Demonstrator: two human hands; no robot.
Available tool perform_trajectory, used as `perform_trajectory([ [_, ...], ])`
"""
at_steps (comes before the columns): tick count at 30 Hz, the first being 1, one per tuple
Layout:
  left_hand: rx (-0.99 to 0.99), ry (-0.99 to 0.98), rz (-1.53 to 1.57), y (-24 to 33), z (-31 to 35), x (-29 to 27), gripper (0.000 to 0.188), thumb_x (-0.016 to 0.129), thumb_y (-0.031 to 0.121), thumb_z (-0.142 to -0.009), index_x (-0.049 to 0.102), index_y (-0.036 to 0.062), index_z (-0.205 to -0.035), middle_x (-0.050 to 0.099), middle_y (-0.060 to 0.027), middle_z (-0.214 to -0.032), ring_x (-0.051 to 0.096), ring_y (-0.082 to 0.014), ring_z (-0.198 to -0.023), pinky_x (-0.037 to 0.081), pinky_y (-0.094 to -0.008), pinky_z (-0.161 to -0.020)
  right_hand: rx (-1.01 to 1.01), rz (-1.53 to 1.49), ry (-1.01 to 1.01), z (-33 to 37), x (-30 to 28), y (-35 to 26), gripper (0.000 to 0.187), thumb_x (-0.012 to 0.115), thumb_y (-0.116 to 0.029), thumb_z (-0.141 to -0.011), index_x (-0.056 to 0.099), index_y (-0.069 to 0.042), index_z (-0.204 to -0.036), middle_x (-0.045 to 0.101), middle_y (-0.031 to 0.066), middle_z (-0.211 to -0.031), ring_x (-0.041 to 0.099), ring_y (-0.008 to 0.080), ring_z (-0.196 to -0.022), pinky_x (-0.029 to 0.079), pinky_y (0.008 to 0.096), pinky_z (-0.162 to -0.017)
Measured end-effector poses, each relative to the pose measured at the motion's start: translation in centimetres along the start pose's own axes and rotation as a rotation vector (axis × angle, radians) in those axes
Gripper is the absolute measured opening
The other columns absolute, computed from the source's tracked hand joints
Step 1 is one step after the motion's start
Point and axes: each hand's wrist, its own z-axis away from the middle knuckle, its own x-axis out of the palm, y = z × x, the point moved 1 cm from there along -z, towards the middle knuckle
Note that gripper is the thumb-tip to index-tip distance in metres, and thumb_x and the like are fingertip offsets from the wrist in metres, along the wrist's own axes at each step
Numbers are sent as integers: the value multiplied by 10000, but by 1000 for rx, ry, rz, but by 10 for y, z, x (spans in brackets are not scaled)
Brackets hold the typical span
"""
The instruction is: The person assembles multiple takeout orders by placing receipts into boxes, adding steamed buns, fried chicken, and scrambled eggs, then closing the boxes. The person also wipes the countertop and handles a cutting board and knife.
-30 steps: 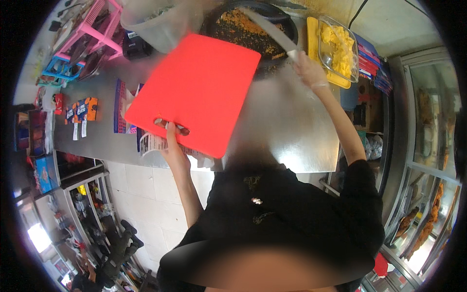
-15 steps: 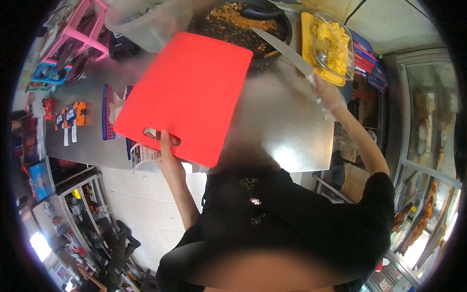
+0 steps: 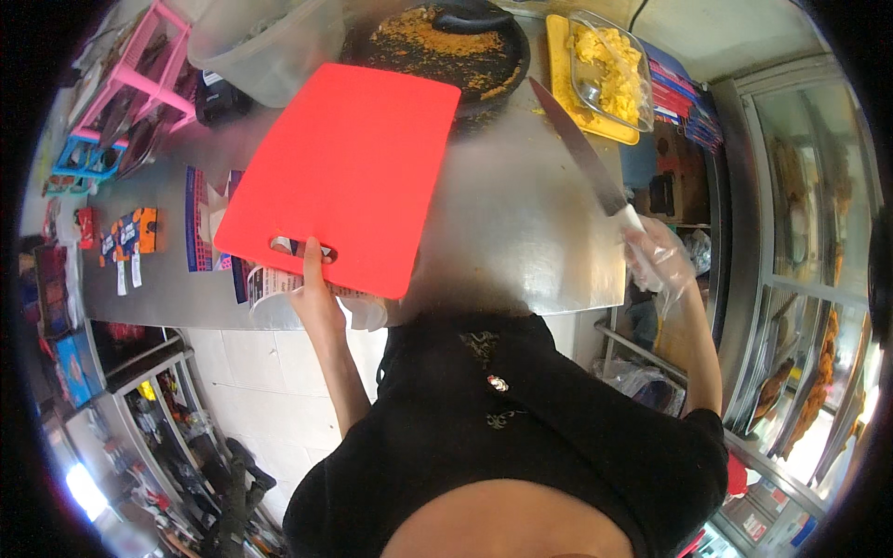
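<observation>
A red cutting board (image 3: 344, 172) is held up by my left hand (image 3: 319, 296), which grips its near edge with fingers at the handle slot. The board hides part of the steel table below it. My right hand (image 3: 662, 259), in a clear plastic glove, is closed round the white handle of a large kitchen knife (image 3: 581, 149). Its blade points away and to the left, over the table's right side. Beyond the blade, a glass dish (image 3: 609, 70) of yellow pieces with a spoon in it sits on a yellow tray (image 3: 560, 70).
A black pan (image 3: 507, 65) with orange-brown crumbs stands at the back. Left of it are a translucent tub (image 3: 279, 56) and a pink rack (image 3: 139, 70). Small orange and blue boxes (image 3: 130, 234) stand on the steel table (image 3: 521, 242). A glass cabinet (image 3: 809, 186) is at the right.
My right hand and the knife have come nearer to me, away from the pan and dish. The board stays in my left hand, with its angle slightly changed. The whole view has shifted a little.
</observation>
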Motion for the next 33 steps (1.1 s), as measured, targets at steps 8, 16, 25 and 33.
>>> perform_trajectory([
  [8, 98, -63, 16, 5, 10, 10, 302, 578, 44, -855, 466, -3, -1131, 547, -93, -1032, 533, -130, -822, 449, -269, -748, -18, -437, -378, -33, 66, -31, 388, 505, -424, -899, 504, -37, -861, 422, -3, -508, 363, 70, -314, 283, 197, -265],
  [16, 92, -61, 32, -5, 15, 2, 316, 580, 75, -871, 459, 11, -1156, 558, -75, -1007, 539, -125, -833, 464, -281, -752, -626, 327, -203, -77, 120, -88, 343, 543, -367, -883, 525, -31, -949, 512, 94, -640, 550, 194, -559, 463, 320, -532],
  [25, -53, -45, 113, -44, 9, -23, 330, 560, 55, -880, 409, 39, -1173, 559, -66, -989, 529, -111, -759, 463, -267, -731, -970, 903, -154, -91, 148, -95, 351, 618, -234, -801, 523, -59, -1090, 588, 180, -976, 565, 365, -917, 461, 431, -791],
  [33, -233, 68, 102, -65, 3, -38, 251, 581, 176, -904, 509, 43, -1105, 577, -50, -925, 536, -111, -758, 455, -282, -725, -911, 907, -266, -116, 153, -84, 407, 647, -169, -739, 514, -29, -1097, 570, 197, -1001, 547, 370, -953, 442, 420, -841],
])
